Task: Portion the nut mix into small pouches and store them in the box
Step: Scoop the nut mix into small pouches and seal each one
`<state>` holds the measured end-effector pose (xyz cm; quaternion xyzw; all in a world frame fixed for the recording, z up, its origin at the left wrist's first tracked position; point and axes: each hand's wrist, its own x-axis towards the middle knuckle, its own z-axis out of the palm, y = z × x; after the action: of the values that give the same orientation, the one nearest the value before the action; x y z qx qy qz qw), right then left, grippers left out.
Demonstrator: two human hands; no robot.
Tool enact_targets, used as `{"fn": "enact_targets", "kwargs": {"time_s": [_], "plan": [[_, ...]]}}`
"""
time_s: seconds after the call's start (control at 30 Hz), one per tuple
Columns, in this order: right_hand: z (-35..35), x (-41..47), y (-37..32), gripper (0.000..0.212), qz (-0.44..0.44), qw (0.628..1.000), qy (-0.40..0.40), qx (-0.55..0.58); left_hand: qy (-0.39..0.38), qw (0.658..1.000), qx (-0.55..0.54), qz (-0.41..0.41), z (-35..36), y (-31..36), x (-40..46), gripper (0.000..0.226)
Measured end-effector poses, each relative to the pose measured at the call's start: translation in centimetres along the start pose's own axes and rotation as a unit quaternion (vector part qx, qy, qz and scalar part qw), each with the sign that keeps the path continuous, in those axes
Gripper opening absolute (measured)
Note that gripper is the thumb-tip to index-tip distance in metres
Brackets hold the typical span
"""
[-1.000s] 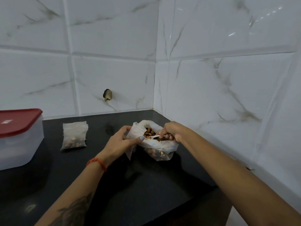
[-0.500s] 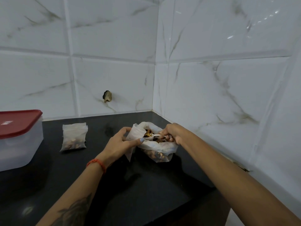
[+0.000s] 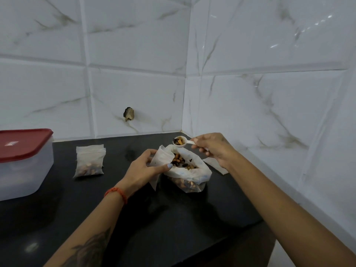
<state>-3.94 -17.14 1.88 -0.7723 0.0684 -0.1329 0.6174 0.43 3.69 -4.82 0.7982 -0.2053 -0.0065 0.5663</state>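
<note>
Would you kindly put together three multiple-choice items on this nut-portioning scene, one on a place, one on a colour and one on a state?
1. Where does the filled small pouch lie?
A. inside the box
B. on the counter between the box and the open bag
C. in the right hand

2. What colour is the lid of the box?
A. red
B. blue
C. white

3. What state is the spoon in?
A. empty
B. lying on the counter
C. loaded with nut mix and held above the bag

Answers:
1 B: it rests on the black counter left of the open bag.
2 A: the lid shows red.
3 C: the right hand holds it, loaded, over the bag, whose rim the left hand grips.
</note>
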Motion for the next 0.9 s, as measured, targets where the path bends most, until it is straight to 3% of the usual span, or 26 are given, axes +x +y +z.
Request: {"fn": "enact_targets", "kwargs": {"time_s": [0.1, 0.23, 0.33, 0.4, 0.5, 0.73, 0.9], "plan": [[0.6, -1.5, -0.6, 0.016, -0.144, 0.983, -0.015, -0.112, 0.004, 1.0, -0.015, 0.006, 0.0, 0.0, 0.0, 0.052], [2.5, -2.4, -0.4, 0.018, -0.295, 0.892, -0.016, -0.341, 0.008, 0.999, -0.04, 0.004, -0.1, 0.1, 0.0, 0.056], [3.1, -2.7, -0.3, 0.017, -0.365, 0.847, 0.004, -0.387, 0.003, 0.999, -0.052, 0.001, -0.1, 0.1, 0.0, 0.069], [3.1, -2.7, -0.4, 0.018, -0.379, 0.837, 0.007, -0.394, 0.002, 0.998, -0.06, -0.001, -0.2, 0.2, 0.0, 0.076], [3.1, -2.7, -0.4, 0.022, -0.366, 0.848, 0.024, -0.383, -0.002, 0.998, -0.061, -0.001, -0.2, 0.2, 0.0, 0.082], [2.0, -2.0, -0.5, 0.028, -0.239, 0.943, 0.005, -0.233, -0.005, 0.998, -0.069, -0.002, -0.3, 0.3, -0.2, 0.078], [1.4, -0.9, 0.3, 0.025, -0.206, 0.956, 0.043, -0.203, 0.0, 0.998, -0.068, -0.011, -0.3, 0.1, 0.0, 0.068]]}}
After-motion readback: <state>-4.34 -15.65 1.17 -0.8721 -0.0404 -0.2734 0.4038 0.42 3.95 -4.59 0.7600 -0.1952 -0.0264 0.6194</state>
